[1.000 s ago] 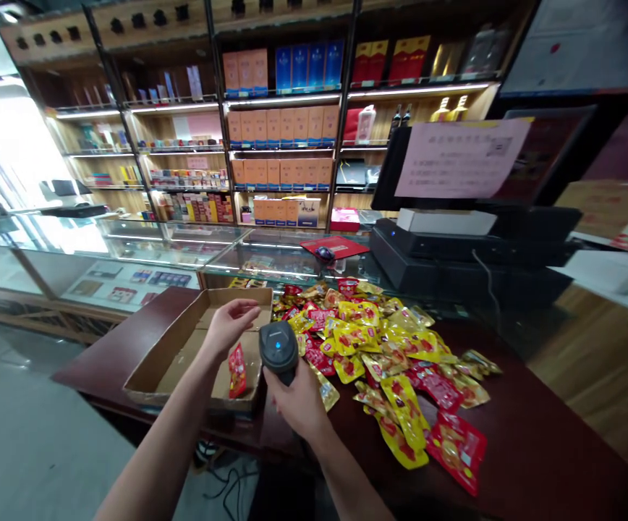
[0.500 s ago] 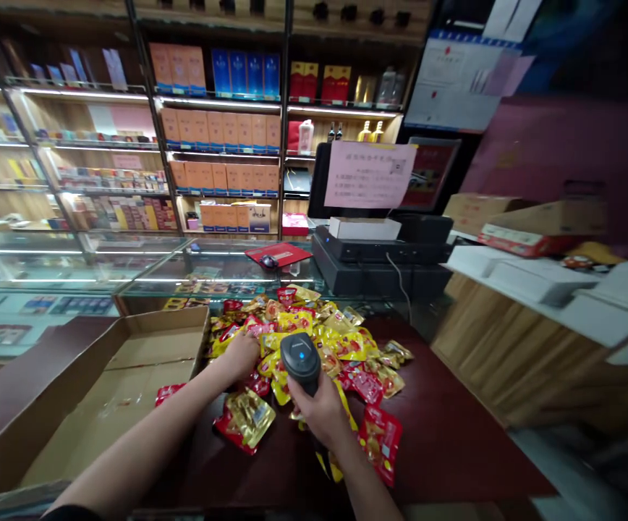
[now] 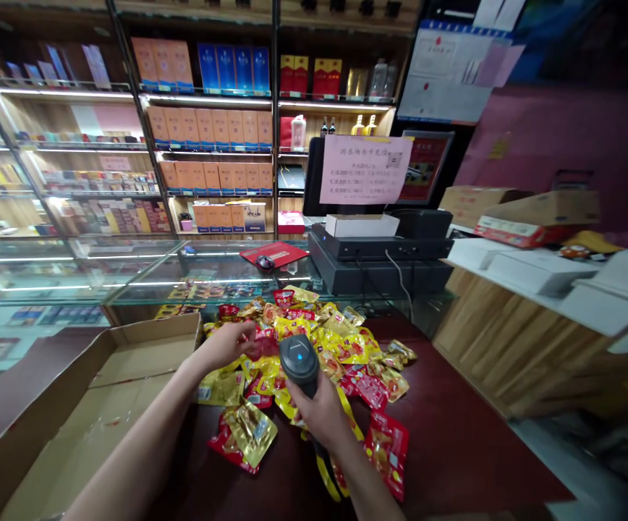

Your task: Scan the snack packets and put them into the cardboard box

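A heap of small red, yellow and gold snack packets point(image 3: 346, 346) covers the middle of the dark red table. My right hand point(image 3: 322, 412) is wrapped round the handle of a black barcode scanner point(image 3: 299, 358) with a small blue light, held over the heap. To its left, my left hand point(image 3: 232, 344) has its fingers closed on a red packet point(image 3: 264, 346) at the heap's left side. Nearer me lie a gold packet point(image 3: 252, 432) on a red one, and another red packet point(image 3: 387, 449) to the right.
An open cardboard box point(image 3: 156, 347) stands at the left. Behind the heap are a glass counter point(image 3: 216, 271), a mouse point(image 3: 265, 263) and a monitor bearing a pink paper sign point(image 3: 365, 170). White boxes point(image 3: 542, 271) sit on a wooden counter at the right.
My left hand has lifted slightly and now holds a red packet. A gold-yellow packet shows below it. The scanner stays almost in place, and the view has shifted a little.
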{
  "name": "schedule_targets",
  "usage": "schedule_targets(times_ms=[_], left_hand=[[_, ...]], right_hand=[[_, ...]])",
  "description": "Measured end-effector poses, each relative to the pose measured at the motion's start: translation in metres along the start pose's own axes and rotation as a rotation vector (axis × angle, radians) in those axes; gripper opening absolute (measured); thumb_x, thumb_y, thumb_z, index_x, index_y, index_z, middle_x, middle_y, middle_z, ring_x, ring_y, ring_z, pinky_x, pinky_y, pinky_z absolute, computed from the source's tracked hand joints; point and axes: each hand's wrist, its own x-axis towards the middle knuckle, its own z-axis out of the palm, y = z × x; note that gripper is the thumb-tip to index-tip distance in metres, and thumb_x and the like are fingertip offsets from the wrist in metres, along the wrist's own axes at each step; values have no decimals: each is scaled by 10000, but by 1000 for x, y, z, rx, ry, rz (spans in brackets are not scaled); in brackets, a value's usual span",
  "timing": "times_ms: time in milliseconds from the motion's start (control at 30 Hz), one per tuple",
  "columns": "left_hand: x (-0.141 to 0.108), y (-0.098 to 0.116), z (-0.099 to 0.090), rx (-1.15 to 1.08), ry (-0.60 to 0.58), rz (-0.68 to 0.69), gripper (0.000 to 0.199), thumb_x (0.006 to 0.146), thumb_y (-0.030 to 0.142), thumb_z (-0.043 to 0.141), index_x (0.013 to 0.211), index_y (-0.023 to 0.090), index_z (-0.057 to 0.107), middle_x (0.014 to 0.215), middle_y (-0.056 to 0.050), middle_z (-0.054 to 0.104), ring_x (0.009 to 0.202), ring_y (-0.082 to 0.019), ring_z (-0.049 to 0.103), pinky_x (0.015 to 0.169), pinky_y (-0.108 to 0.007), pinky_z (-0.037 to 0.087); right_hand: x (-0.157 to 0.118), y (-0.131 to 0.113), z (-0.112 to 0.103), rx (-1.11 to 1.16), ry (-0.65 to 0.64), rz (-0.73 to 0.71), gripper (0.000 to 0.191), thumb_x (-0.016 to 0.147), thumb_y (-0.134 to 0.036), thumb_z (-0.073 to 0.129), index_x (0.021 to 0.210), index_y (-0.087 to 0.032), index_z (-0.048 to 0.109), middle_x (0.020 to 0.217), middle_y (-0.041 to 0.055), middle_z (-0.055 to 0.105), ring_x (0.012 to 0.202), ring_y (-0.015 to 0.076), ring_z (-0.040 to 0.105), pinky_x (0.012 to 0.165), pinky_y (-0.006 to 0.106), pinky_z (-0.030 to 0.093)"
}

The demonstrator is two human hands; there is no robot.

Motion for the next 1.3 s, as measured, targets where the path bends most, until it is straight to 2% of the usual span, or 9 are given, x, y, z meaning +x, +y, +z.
schedule_targets(times_ms=[67,133,233,333,433,600,800,1067,1300], left_hand=[[0,1,-2,-310,143,-43,166,760,307,671,729,213,537,651,18,605,599,-137,568,589,-226,422],[-1,6,-2,-612,185,-105,297,709,389,739,718,211,501,637,30,582,566,-127,558,567,-236,464],[-1,12,0,-915,190,-212,433,595,430,830,711,200,482,642,32,599,557,-120,575,561,-266,520],[-1,11,0,-1043,257,-310,506,522,394,886,785,193,504,697,18,655,568,-113,606,557,-257,534],[-1,5,-3,-1092,306,-365,540,509,368,902,878,187,552,738,-4,696,569,-115,629,537,-239,533],[-1,-1,-3,-1093,331,-399,514,491,350,908,852,177,586,724,-16,708,566,-135,648,508,-250,547],[-2,0,-2,-1035,376,-372,498,509,376,891,867,178,607,654,10,679,452,-124,599,370,-208,456],[-2,2,-7,-1062,356,-388,533,497,384,906,862,170,583,721,-9,696,562,-136,642,468,-257,564],[-2,-2,-14,-1003,396,-385,548,505,411,893,896,169,595,761,-6,701,576,-137,649,465,-261,569]], right_hand=[[-4,-2,6,25,-50,44,325,767,-449,688,922,-163,683,572,23,691,516,213,676,479,274,513],[-10,-6,13,40,-81,43,325,775,-449,684,932,-165,681,585,24,700,509,208,676,481,272,516],[-19,-14,25,28,-98,-50,304,764,-415,699,946,-172,698,733,68,757,686,240,726,589,289,557],[-25,-23,36,-19,-111,-122,285,769,-363,685,972,-164,710,884,101,778,832,267,729,713,316,569],[-25,-26,43,-68,-108,-108,271,766,-346,671,953,-153,709,889,107,777,826,277,727,714,328,565],[-21,-23,49,-57,-122,-91,262,788,-358,640,928,-146,700,834,91,766,772,256,723,682,308,559],[-21,-21,49,-56,-114,-71,236,779,-366,654,890,-162,694,800,89,758,768,266,720,606,291,543],[-21,-22,49,-9,-135,-84,241,787,-360,658,916,-161,702,805,88,760,765,257,722,647,299,553],[-21,-19,50,23,-111,-66,311,765,-444,691,909,-168,706,638,64,725,703,268,726,549,283,535]])
